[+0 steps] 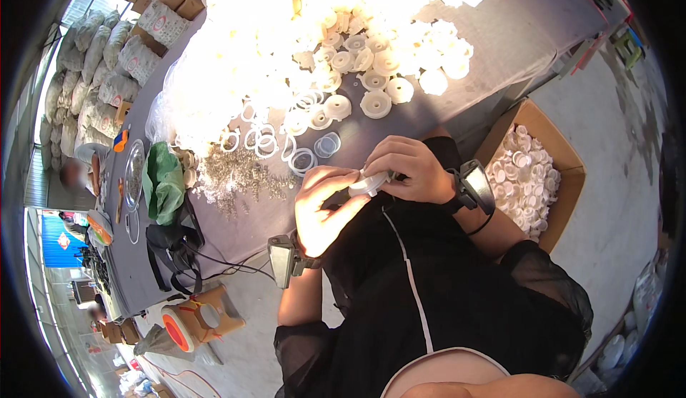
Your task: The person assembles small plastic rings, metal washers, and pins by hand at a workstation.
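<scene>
A white round plastic part [368,184] is held between my two hands just off the table's near edge. My left hand [323,204] pinches it with fingers and thumb. From the other side my right hand [410,169] closes on the same part, some of its fingers hidden behind it. Beyond my hands lie clear flat rings [303,160] and several white round plastic caps [375,103]. To the left of the rings spreads a heap of small metal springs [239,176]. Strong sunlight washes out the far part of the white pile.
A cardboard box [569,156] full of small white caps stands on the floor at the right. Left on the table [214,235] are a green bag [163,183] and a black strapped bag [175,244] with cables. Stuffed sacks [93,98] are stacked far left.
</scene>
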Tool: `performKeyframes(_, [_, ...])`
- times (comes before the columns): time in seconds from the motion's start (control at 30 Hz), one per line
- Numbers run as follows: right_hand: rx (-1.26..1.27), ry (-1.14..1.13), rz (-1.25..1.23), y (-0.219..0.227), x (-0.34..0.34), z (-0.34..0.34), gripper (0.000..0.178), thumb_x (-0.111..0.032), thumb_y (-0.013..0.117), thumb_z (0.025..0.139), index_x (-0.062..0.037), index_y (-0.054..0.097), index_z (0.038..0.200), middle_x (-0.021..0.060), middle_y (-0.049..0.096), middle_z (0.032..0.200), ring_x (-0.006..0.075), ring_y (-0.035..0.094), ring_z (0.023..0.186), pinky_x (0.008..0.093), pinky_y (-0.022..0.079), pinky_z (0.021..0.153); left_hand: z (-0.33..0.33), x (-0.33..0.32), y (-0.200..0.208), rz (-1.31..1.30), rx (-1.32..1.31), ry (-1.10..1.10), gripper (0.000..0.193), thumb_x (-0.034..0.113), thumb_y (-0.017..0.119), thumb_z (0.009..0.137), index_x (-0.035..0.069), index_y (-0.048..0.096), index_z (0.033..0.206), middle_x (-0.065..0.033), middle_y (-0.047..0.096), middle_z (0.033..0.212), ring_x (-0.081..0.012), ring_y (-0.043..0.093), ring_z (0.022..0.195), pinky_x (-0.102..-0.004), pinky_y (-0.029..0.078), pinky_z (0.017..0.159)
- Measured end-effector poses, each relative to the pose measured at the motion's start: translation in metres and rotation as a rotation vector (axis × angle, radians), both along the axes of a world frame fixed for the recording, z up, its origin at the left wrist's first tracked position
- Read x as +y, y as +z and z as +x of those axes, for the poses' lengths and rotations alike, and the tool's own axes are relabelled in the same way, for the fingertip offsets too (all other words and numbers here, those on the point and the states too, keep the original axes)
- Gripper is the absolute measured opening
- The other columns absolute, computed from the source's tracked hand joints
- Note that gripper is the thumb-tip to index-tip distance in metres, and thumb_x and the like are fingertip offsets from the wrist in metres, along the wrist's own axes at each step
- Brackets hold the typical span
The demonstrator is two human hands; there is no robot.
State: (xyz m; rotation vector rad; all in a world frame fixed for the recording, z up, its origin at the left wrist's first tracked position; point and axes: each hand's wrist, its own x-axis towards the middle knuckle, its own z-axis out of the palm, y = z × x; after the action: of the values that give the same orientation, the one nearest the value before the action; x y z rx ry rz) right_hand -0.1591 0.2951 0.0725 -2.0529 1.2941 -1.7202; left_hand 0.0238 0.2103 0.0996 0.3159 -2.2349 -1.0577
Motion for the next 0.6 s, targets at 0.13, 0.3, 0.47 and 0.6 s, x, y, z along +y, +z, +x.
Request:
performKeyframes(0.13, [-0.014, -0.004, -0.050, 0.000, -0.003, 0.005, 0.029, -0.001, 0.070, 0.061, -0.0080, 0.061, 0.088, 0.0051, 0.059, 0.086, 0.0238, 0.058, 0.081, 0.0327, 0.048, 0.072, -0.002, 0.008, -0.002, -0.161, 0.059, 0.100, 0.031, 0.002, 0.074, 0.064, 0.001, 0.065, 0.093, -0.0122, 0.063, 0.092, -0.0248, 0.060, 0.083, -0.0346, 0.046, 0.078])
performKeyframes(0.3, [-0.008, -0.070, -0.096, -0.007, -0.002, 0.006, 0.036, 0.000, 0.070, 0.059, -0.0081, 0.063, 0.093, 0.0050, 0.059, 0.088, 0.0241, 0.057, 0.083, 0.0333, 0.048, 0.075, -0.004, 0.017, -0.015, -0.545, 0.125, 0.244, 0.033, 0.004, 0.075, 0.064, 0.003, 0.064, 0.095, -0.0081, 0.060, 0.097, -0.0260, 0.059, 0.084, -0.0385, 0.048, 0.076])
performKeyframes(0.47, [-0.002, -0.092, 0.095, -0.017, -0.003, 0.008, 0.030, -0.007, 0.068, 0.068, -0.0052, 0.063, 0.098, 0.0084, 0.061, 0.081, 0.0247, 0.060, 0.077, 0.0335, 0.049, 0.068, -0.005, 0.015, -0.032, -0.441, 0.152, 0.332, 0.028, -0.003, 0.069, 0.070, 0.001, 0.066, 0.098, -0.0098, 0.058, 0.091, -0.0215, 0.057, 0.079, -0.0307, 0.047, 0.070])
performKeyframes(0.6, [0.089, -0.217, 0.273, -0.029, -0.004, 0.017, 0.028, -0.017, 0.062, 0.080, -0.0028, 0.061, 0.104, 0.0136, 0.062, 0.071, 0.0276, 0.062, 0.066, 0.0357, 0.048, 0.059, -0.009, 0.008, -0.045, -0.376, 0.101, 0.464, 0.020, 0.001, 0.069, 0.074, 0.000, 0.067, 0.094, -0.0073, 0.059, 0.082, -0.0182, 0.056, 0.075, -0.0279, 0.046, 0.066])
